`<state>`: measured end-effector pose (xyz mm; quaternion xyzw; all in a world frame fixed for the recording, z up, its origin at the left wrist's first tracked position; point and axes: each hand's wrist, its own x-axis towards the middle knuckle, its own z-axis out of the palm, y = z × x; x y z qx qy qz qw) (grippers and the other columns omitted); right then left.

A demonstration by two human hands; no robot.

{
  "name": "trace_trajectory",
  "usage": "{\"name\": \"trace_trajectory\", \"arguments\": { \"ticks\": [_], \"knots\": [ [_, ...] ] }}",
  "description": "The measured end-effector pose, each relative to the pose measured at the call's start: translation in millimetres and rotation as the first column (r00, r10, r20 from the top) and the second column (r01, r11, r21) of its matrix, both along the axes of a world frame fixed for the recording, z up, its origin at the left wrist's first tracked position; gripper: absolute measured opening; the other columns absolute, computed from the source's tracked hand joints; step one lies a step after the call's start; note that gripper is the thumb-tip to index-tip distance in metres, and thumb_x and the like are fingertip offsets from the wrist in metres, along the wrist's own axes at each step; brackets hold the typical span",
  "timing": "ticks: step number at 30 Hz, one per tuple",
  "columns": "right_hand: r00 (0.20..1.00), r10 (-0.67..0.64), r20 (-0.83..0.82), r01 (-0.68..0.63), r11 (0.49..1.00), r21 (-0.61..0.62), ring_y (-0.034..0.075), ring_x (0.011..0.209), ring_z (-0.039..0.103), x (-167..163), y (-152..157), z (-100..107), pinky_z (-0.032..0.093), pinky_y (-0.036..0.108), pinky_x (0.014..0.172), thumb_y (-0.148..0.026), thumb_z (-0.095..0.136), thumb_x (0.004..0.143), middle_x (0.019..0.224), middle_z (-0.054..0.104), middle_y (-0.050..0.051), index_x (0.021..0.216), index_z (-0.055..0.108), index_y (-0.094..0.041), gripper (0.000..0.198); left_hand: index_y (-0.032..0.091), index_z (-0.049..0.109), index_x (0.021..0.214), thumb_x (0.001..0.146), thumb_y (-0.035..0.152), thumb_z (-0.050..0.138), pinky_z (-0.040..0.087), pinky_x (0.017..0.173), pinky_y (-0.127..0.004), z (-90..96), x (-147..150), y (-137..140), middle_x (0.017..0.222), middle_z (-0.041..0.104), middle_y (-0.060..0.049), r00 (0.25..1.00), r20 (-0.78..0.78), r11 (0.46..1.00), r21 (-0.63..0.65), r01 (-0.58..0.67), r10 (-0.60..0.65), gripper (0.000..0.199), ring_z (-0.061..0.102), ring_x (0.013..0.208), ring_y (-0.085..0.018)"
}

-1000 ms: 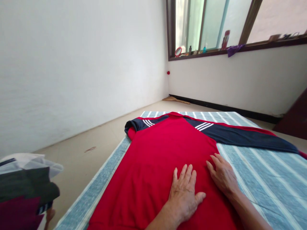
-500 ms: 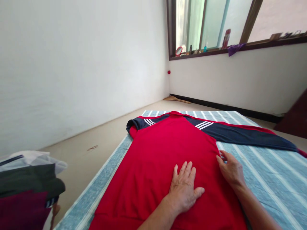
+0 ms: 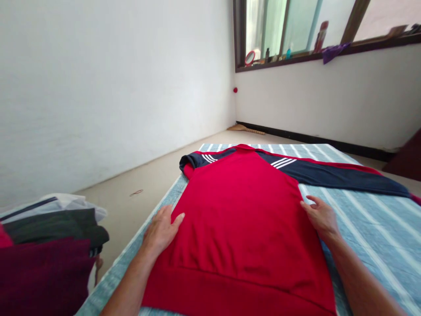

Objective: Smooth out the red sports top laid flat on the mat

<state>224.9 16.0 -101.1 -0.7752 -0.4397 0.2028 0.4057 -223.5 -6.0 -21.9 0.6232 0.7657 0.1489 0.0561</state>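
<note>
A red sports top (image 3: 243,210) with navy sleeves and white shoulder stripes lies spread on a blue-and-white striped cloth (image 3: 368,232), collar at the far end. Its right sleeve (image 3: 335,175) stretches out to the side; the left sleeve (image 3: 192,162) bends down over the cloth's edge. My left hand (image 3: 162,230) rests along the top's left side, thumb on the red fabric and fingers apart. Opposite it, my right hand (image 3: 320,217) touches the right side below the armpit, its fingers slightly curved and apart.
A pile of folded clothes (image 3: 49,263) stands at the left. Beyond the cloth, a broom (image 3: 246,129) lies on the floor by the wall. Bottles, a round mirror (image 3: 250,58) and a purple cloth (image 3: 333,52) are on the windowsill.
My left hand has moved from flat on the middle of the top to its left side. My right hand stays at the right side. The view has shifted slightly.
</note>
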Motion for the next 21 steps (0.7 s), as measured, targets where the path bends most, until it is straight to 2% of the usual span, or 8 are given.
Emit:
{"name": "trace_trajectory", "arguments": {
  "ticks": [4,6,8,11,13,14,17,21],
  "knots": [
    [0.976,0.031,-0.217,-0.036,0.999,-0.022,0.020,0.055,0.062,1,-4,0,0.042,0.029,0.050,-0.050,0.062,0.068,0.062,0.068,0.003,0.119,0.060,-0.009,0.065,0.004,0.052,0.124,0.085,0.045,0.042,0.047,0.093,-0.037,-5.6,-28,-24,0.112,0.066,-0.020,0.987,0.011,0.981,-0.117,-0.155,0.157,0.057,0.062,0.107,-0.032],
    [0.958,0.058,-0.282,-0.074,0.996,-0.046,0.021,0.056,0.064,2,-7,1,0.043,0.029,0.050,-0.048,0.065,0.068,0.063,0.069,0.004,0.114,0.063,-0.010,0.059,0.011,0.058,0.115,0.082,0.046,0.049,0.051,0.085,-0.035,-4.7,-30,-34,0.096,0.071,-0.013,0.964,0.145,0.973,-0.096,-0.211,0.223,0.049,0.066,0.097,-0.031],
    [0.941,0.085,-0.328,-0.112,0.992,-0.064,0.022,0.059,0.066,3,-8,2,0.045,0.029,0.050,-0.046,0.067,0.067,0.064,0.070,0.005,0.104,0.067,-0.013,0.050,0.015,0.062,0.100,0.076,0.044,0.058,0.053,0.078,-0.032,-1.5,-26,-41,0.084,0.073,-0.008,0.892,0.361,0.962,-0.107,-0.252,0.273,0.038,0.069,0.089,-0.028],
    [0.931,0.114,-0.346,-0.140,0.989,-0.049,0.024,0.061,0.067,5,-8,1,0.047,0.030,0.051,-0.042,0.069,0.065,0.066,0.071,0.006,0.089,0.070,-0.016,0.035,0.016,0.063,0.087,0.068,0.043,0.068,0.056,0.069,-0.031,5.4,-16,-51,0.077,0.073,-0.005,0.668,0.681,0.952,-0.252,-0.171,0.300,0.033,0.070,0.078,-0.026],
    [0.942,0.107,-0.318,-0.124,0.992,-0.032,0.024,0.060,0.066,7,-7,0,0.047,0.030,0.050,-0.039,0.070,0.064,0.063,0.070,0.007,0.084,0.072,-0.017,0.030,0.016,0.063,0.083,0.063,0.044,0.074,0.057,0.065,-0.033,9.0,-12,-57,0.071,0.072,-0.004,0.536,0.777,0.933,-0.355,-0.062,0.332,0.036,0.071,0.071,-0.026],
    [0.948,0.089,-0.306,-0.101,0.995,-0.026,0.024,0.059,0.066,7,-7,-1,0.046,0.029,0.049,-0.038,0.070,0.064,0.062,0.069,0.007,0.084,0.072,-0.016,0.029,0.016,0.063,0.082,0.060,0.044,0.076,0.057,0.063,-0.034,10.0,-10,-59,0.069,0.071,-0.004,0.498,0.794,0.921,-0.388,-0.025,0.348,0.038,0.070,0.069,-0.026],
    [0.954,0.004,-0.299,-0.015,0.999,-0.034,0.023,0.060,0.065,7,-6,-1,0.046,0.029,0.050,-0.035,0.070,0.064,0.063,0.069,0.007,0.089,0.072,-0.015,0.032,0.016,0.064,0.082,0.054,0.042,0.081,0.057,0.060,-0.034,9.1,-11,-62,0.066,0.071,-0.004,0.463,0.807,0.905,-0.425,0.023,0.367,0.042,0.070,0.064,-0.026],
    [0.948,-0.041,-0.314,0.029,0.999,-0.044,0.020,0.060,0.063,5,-8,3,0.046,0.027,0.050,-0.034,0.067,0.066,0.070,0.070,0.007,0.093,0.071,-0.014,0.033,0.016,0.065,0.085,0.049,0.038,0.085,0.058,0.063,-0.035,5.6,-13,-65,0.068,0.072,-0.004,0.427,0.831,0.916,-0.402,0.017,0.356,0.047,0.070,0.066,-0.026]
  ]
}}
